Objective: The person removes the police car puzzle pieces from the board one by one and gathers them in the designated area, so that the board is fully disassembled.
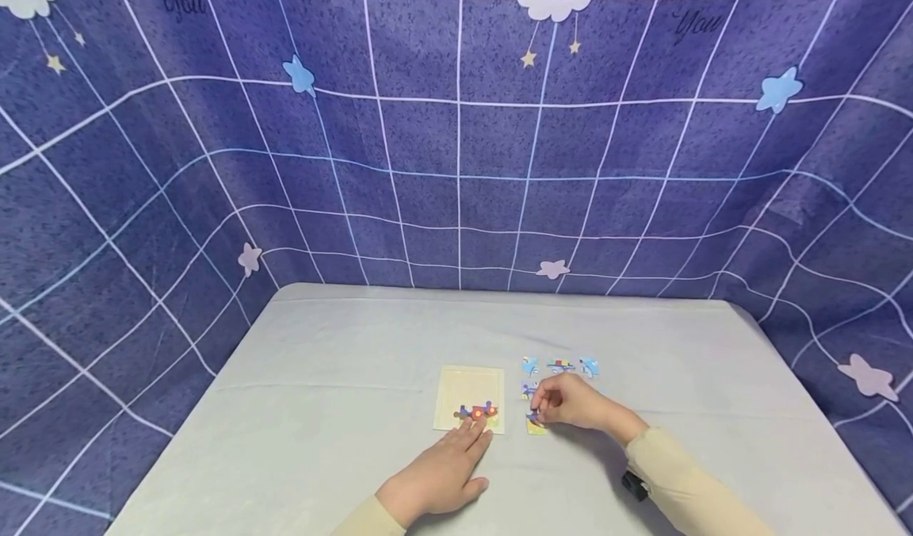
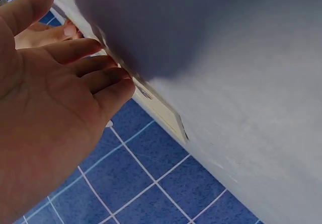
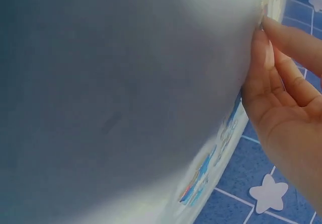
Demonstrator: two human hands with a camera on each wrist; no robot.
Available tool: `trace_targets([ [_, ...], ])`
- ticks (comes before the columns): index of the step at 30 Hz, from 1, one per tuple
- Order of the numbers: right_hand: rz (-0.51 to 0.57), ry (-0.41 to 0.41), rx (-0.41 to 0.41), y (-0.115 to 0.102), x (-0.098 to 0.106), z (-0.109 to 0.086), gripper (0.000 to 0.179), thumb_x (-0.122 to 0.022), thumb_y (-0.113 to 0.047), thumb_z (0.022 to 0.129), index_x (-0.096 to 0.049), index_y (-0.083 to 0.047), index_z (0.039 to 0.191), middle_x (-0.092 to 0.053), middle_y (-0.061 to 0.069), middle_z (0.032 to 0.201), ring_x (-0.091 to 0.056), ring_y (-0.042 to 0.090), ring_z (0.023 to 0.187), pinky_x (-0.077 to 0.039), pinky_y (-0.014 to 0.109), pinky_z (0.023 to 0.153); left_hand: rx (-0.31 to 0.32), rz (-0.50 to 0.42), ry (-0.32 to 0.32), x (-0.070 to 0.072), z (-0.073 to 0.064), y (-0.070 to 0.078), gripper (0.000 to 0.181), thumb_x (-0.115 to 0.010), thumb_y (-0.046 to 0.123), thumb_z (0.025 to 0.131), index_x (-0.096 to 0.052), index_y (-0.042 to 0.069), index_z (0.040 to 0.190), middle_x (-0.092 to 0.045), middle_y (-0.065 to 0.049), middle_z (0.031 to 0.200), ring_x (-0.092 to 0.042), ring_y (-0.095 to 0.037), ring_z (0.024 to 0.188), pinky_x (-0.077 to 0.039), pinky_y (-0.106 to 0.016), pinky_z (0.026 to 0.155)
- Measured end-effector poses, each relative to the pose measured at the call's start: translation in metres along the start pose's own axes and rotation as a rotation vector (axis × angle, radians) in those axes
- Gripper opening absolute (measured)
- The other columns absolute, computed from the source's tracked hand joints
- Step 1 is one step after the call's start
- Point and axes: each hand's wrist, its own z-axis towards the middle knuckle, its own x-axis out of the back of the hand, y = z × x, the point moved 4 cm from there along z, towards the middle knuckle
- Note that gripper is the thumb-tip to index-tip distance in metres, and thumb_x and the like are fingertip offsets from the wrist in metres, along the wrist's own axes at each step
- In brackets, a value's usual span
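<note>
A shallow pale puzzle tray (image 1: 456,383) lies on the table, with red and blue jigsaw pieces (image 1: 479,413) along its front right part. My left hand (image 1: 448,466) rests at the tray's front edge, fingers extended, fingertips at those pieces. In the left wrist view the fingers of the left hand (image 2: 65,88) are fairly straight beside the tray (image 2: 163,114). To the right of the tray, my right hand (image 1: 574,403) pinches a yellow and blue jigsaw piece (image 1: 536,427) between thumb and fingers. The right wrist view shows the right hand's fingertips (image 3: 269,25) together at the piece's edge.
Several loose jigsaw pieces (image 1: 560,365) lie in rows behind the right hand, some partly covered by it. A light grey cloth covers the table (image 1: 321,409). A blue grid-patterned curtain (image 1: 421,139) stands at the back and both sides.
</note>
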Motion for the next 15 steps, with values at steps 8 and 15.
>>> trace_targets([
  [8,-0.067,0.027,0.095,-0.004,0.007,0.009,0.011,-0.065,0.01,0.081,-0.068,0.003,0.089,-0.067,0.008,0.077,-0.056,0.003,0.065,-0.052,0.022,0.062,-0.007,0.017,0.006,0.0,-0.001,0.001,0.063,-0.055,0.04,0.095,-0.042,0.003,0.145,-0.032,-0.015,0.153,-0.03,-0.029,0.141,-0.033,-0.04,0.111],
  [15,-0.004,0.015,0.056,-0.009,0.008,0.031,0.015,-0.062,-0.001,0.09,-0.069,0.005,0.102,-0.071,0.016,0.094,-0.064,0.011,0.08,-0.053,0.023,0.075,-0.051,0.038,-0.003,-0.002,0.003,0.009,0.064,-0.053,0.042,0.096,-0.039,0.002,0.145,-0.029,-0.016,0.155,-0.027,-0.029,0.142,-0.031,-0.038,0.112],
])
